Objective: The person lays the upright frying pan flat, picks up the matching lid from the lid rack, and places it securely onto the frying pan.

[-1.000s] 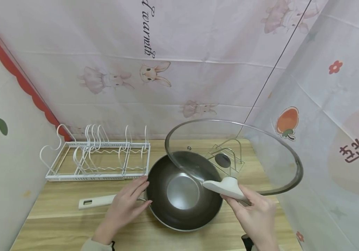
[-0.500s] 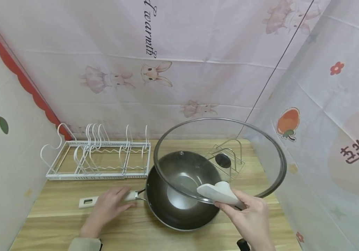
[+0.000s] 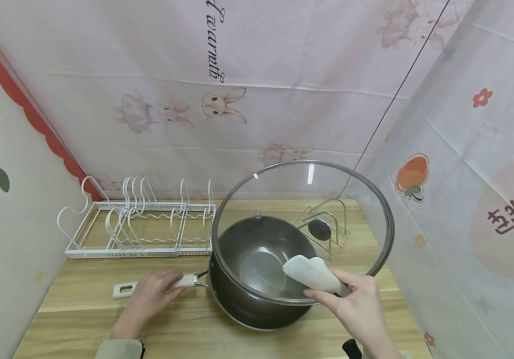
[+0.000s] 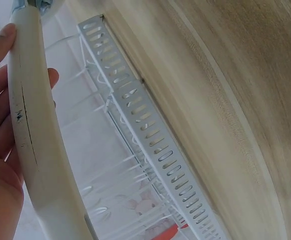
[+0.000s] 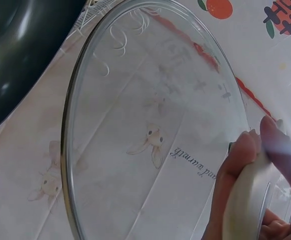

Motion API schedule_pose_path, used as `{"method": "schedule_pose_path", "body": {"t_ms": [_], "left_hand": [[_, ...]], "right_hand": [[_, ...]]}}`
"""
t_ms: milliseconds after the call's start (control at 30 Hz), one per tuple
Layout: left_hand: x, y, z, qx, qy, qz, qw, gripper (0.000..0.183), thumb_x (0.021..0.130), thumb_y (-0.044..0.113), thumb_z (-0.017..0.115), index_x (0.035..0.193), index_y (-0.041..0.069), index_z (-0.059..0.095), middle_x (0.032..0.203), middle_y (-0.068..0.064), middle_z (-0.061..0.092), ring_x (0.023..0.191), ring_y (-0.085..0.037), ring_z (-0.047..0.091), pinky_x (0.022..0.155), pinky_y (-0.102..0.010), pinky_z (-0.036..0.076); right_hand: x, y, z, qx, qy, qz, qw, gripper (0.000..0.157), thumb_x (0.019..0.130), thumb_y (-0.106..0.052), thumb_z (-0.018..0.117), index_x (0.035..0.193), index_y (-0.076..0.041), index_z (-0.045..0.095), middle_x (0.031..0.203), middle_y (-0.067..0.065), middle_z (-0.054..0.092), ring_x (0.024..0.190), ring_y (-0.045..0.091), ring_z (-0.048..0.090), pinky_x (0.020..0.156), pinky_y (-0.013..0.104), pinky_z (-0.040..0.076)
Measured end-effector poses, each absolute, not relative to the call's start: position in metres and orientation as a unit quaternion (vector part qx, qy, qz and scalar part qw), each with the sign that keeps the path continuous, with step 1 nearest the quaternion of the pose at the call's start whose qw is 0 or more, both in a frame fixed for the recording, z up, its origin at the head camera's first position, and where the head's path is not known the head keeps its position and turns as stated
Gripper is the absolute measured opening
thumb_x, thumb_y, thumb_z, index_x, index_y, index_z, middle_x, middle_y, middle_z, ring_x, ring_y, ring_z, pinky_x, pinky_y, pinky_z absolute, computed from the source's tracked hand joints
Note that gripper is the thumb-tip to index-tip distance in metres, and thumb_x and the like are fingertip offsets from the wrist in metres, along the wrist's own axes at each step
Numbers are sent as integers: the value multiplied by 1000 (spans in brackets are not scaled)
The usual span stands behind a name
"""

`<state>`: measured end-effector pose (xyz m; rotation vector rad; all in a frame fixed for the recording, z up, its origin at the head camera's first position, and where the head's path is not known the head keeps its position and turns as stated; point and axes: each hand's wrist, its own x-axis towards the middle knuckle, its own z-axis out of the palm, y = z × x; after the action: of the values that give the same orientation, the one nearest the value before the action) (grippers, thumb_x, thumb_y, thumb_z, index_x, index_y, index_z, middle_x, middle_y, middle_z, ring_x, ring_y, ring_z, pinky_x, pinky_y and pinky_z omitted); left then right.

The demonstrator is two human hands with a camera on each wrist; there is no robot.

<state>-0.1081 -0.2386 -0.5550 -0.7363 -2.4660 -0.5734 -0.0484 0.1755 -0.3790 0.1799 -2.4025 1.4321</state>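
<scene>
A dark wok (image 3: pixel 258 316) stands on the wooden tabletop, its cream handle (image 3: pixel 187 280) pointing left. My left hand (image 3: pixel 151 294) grips that handle. In the left wrist view the thumb lies along one side of the wok handle (image 4: pixel 40 120), and the fingers pass behind it. My right hand (image 3: pixel 357 304) holds a large glass lid (image 3: pixel 292 194) by its white handle (image 3: pixel 312 274). The lid is tilted up over the wok, its lower rim overlapping the wok's front part in the head view. In the right wrist view, fingers and thumb wrap the lid handle (image 5: pixel 245 200).
A white dish rack (image 3: pixel 140 253) stands behind the wok handle at the left back. To the wok's right rear is a small metal wire rack (image 3: pixel 344 224) with a black oval disc (image 3: pixel 319 230). Printed cloth walls (image 3: pixel 257 124) close off the back and sides.
My left hand moved left from the wok's rim to its handle and now grips it. My right hand shifted the lid leftward and tilted it more upright.
</scene>
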Motion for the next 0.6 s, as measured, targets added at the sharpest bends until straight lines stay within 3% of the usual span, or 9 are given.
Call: {"method": "schedule_pose_path", "body": {"t_ms": [233, 367, 600], "left_hand": [[-107, -239, -556, -264, -908, -210, 249, 37, 59, 13, 92, 91, 5, 74, 89, -10, 74, 70, -23, 71, 60, -36, 62], [-107, -239, -557, -263, -908, -211, 249, 37, 60, 13, 92, 92, 5, 74, 90, -10, 74, 71, -23, 71, 61, -36, 62], [-107, -239, -558, -256, -910, -211, 247, 37, 60, 13, 92, 92, 6, 74, 90, -9, 74, 71, -22, 71, 61, -35, 62]], "right_hand": [[-57, 180, -369, 49, -847, 522, 86, 34, 60, -13, 95, 90, -11, 79, 75, -1, 73, 62, 10, 63, 53, 27, 56], [-66, 183, -363, 49, -839, 541, 29, 30, 64, -13, 93, 88, -6, 77, 67, 2, 69, 53, 18, 64, 50, 31, 57], [-85, 187, -359, 64, -823, 563, -51, 28, 69, -12, 89, 86, 2, 72, 64, 10, 67, 51, 26, 65, 51, 41, 60]]}}
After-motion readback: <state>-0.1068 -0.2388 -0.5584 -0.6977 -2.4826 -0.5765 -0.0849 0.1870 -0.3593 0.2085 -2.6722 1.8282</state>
